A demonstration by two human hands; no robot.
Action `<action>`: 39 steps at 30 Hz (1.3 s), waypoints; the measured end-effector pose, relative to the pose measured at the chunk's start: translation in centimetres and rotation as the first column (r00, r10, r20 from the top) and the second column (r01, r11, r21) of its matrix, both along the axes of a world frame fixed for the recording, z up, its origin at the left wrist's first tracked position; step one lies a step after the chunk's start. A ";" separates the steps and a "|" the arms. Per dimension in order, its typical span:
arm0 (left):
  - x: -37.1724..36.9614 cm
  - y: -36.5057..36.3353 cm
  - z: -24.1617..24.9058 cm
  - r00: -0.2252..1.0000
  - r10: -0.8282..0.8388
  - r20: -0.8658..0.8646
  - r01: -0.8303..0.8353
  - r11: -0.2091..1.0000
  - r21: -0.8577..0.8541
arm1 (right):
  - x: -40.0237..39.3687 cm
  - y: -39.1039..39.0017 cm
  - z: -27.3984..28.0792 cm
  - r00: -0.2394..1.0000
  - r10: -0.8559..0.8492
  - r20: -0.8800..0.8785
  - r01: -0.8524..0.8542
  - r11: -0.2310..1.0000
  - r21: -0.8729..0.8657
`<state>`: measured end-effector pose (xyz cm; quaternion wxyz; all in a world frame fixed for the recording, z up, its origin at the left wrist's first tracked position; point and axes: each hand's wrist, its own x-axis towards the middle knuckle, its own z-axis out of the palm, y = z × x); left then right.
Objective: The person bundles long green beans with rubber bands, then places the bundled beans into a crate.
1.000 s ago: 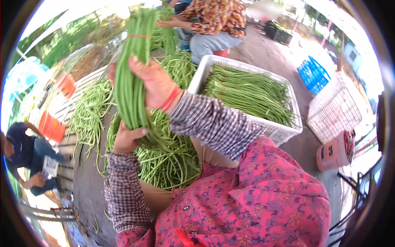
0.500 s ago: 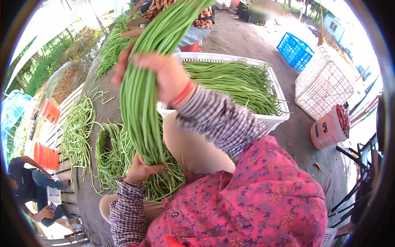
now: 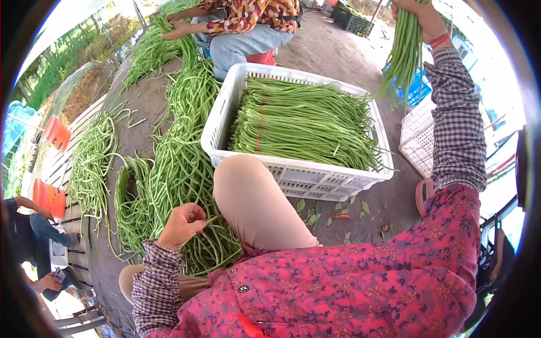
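My right hand (image 3: pixel 425 21), with a red band at its wrist, is raised at the upper right, gripping a bundle of long green beans (image 3: pixel 407 50) that hangs down, blurred at its lower ends. My left hand (image 3: pixel 183 225) is at the lower left, fingers curled in, over a heap of loose long beans (image 3: pixel 183 163) beside my knee; whether it holds anything is too small to tell. In front of my knee stands a white plastic crate (image 3: pixel 304 169) filled with long beans (image 3: pixel 304 118) lying lengthwise, some tied with red bands.
Across the crate a seated co-worker (image 3: pixel 248 34) handles beans. More loose beans (image 3: pixel 93 169) lie at the left, near orange buckets (image 3: pixel 49 198) and another seated person (image 3: pixel 36 236). A blue crate (image 3: pixel 418 87), a white crate (image 3: pixel 417 135) and a pink bucket (image 3: pixel 424 196) stand at the right.
My right hand has swung the bundle from the upper middle to the upper right. My left hand has come off the bundle's lower end, and the crate's full front now shows.
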<state>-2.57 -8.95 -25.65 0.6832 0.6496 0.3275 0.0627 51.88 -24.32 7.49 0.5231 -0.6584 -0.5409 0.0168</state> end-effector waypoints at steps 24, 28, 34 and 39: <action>-4.5 -2.9 -1.1 0.984 0.137 -0.113 -0.138 0.990 0.002 | -3.9 12.8 -35.7 0.868 0.281 0.409 0.198 0.559 -0.805; -4.5 -3.3 -0.2 0.987 0.125 -0.101 -0.125 0.992 0.009 | -4.3 13.2 -35.0 0.789 0.336 0.514 0.305 0.512 -0.803; -5.2 -3.2 -0.8 0.992 0.044 -0.115 -0.024 0.986 0.167 | -10.3 15.5 -32.2 0.752 0.125 0.647 0.500 0.530 -0.685; -5.3 -4.0 -0.6 0.993 -0.040 -0.115 0.073 0.951 0.299 | -10.8 15.6 -38.4 0.791 -0.048 0.610 0.499 0.627 -0.598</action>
